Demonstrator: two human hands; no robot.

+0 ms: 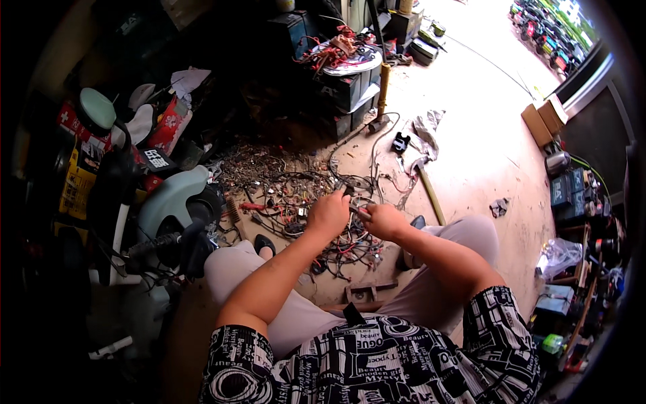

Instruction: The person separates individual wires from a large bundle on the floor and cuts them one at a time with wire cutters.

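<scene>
Both my hands are close together over a heap of tangled wires [350, 252] on the floor between my knees. Closed fingers of my left hand [328, 215] pinch a small dark piece [347, 190], which looks like the end of a black cable. Just beside it, my right hand [382, 222] is closed too. A slim greyish object shows at its fingertips, too small to make out. The grey cable [377, 158] loops on the floor beyond my hands. A hammer [429, 192] with a wooden handle lies to the right.
Small debris [269, 165] spreads beyond the wires. At left stand a pale green scooter part [171, 198] and boxes. Stacked batteries [350, 91] carry red wires at the back. A cardboard box [544, 121], more batteries [572, 192] and a plastic bag [560, 258] line the right side.
</scene>
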